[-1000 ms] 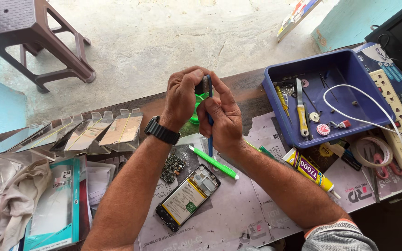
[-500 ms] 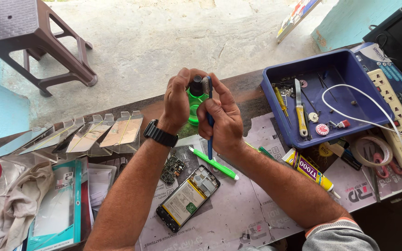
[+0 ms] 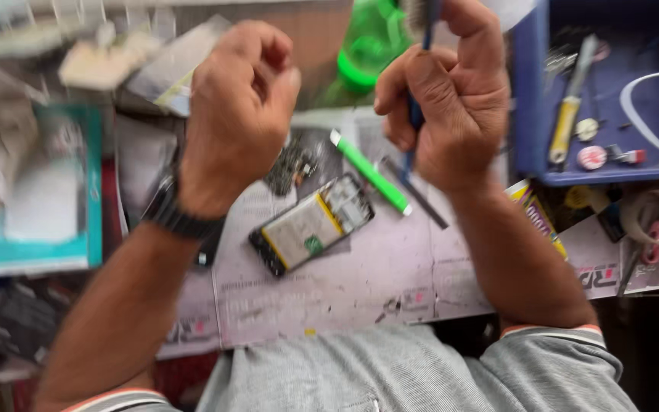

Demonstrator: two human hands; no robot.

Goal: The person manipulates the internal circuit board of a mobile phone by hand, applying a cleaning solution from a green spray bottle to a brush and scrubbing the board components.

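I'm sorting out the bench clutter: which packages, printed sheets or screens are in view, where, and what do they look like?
Opened phone: centre, on the newspaper, black frame, pale battery, no lit screen.
Teal box: left of the left hand, flat, teal and white.
Yellow tube: below the blue tray, yellow and red.
Newspaper: spread under everything, grey print.

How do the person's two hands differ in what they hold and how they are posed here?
The right hand grips a thin blue tool running through its fist; the left hand is a closed fist with nothing visible in it. The left wrist wears a black watch; the right wrist is bare. Both are raised above the opened phone on the newspaper.
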